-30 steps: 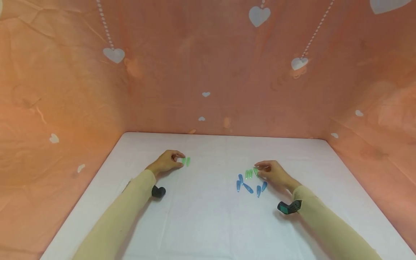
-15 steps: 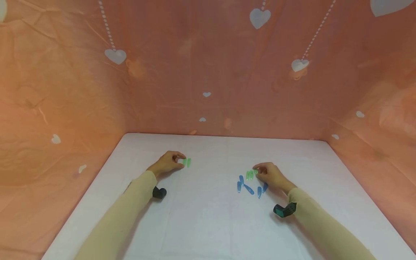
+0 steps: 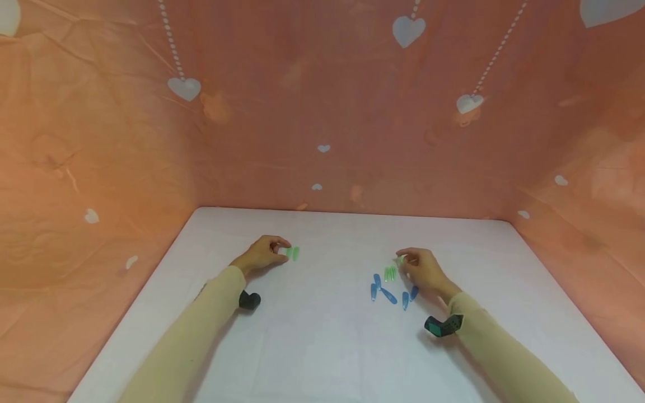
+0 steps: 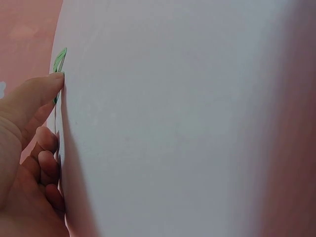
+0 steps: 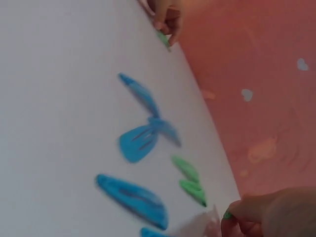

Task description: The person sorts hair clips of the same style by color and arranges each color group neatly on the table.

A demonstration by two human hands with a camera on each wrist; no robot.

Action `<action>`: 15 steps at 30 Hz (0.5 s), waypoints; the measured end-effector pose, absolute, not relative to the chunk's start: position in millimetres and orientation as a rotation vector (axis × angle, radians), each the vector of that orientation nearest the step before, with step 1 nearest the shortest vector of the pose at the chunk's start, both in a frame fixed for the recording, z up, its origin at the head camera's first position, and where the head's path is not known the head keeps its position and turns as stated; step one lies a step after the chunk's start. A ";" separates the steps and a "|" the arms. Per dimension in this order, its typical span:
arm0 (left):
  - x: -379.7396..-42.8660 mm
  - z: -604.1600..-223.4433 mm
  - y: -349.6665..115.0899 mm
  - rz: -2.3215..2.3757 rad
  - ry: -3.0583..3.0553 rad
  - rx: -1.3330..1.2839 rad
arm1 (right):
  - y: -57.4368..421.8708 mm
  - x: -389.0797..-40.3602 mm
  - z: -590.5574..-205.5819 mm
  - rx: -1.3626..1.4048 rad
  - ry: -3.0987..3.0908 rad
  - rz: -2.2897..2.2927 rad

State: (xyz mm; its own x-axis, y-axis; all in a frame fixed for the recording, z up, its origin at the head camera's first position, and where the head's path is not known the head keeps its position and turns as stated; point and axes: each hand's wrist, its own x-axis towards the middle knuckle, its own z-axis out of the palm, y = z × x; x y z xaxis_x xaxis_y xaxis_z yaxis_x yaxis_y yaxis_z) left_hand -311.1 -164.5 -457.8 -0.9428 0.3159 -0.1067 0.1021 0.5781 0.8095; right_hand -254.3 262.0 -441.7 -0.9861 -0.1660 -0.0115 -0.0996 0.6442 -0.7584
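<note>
My left hand (image 3: 260, 252) holds a green snap hair clip (image 3: 289, 253) on the table, thumb at its near end and index finger at its far end. Right beside it lies a second green hair clip (image 3: 295, 253). My right hand (image 3: 425, 270) pinches another green hair clip (image 5: 227, 213) between thumb and index finger, mostly hidden by them. Just left of that hand, two green hair clips (image 5: 193, 191) lie close together. Nearer to me are several blue hair clips (image 3: 388, 295), some touching in a loose group, one (image 3: 414, 293) partly beneath the right hand in the head view.
A white table (image 3: 322, 347) carries all the clips. Orange-pink cloth (image 3: 282, 112) with pale hearts walls the back and both sides. Dark wrist cameras (image 3: 249, 300) sit on both cuffs.
The right hand has closed on the rightmost green hair clip and drawn it up and away from the other two. The left hand stays at its clip; the head view shifts slightly.
</note>
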 end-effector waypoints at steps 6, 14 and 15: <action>-313.2 -457.7 -166.0 1.300 2.569 0.329 | 255.0 -258.9 -431.9 -0.268 2.701 -1.390; -315.6 -457.8 -166.3 1.298 2.555 0.332 | 240.7 -267.5 -426.2 -0.355 2.580 -1.491; -315.6 -457.8 -166.2 1.295 2.558 0.338 | 238.5 -268.7 -426.4 -0.360 2.567 -1.499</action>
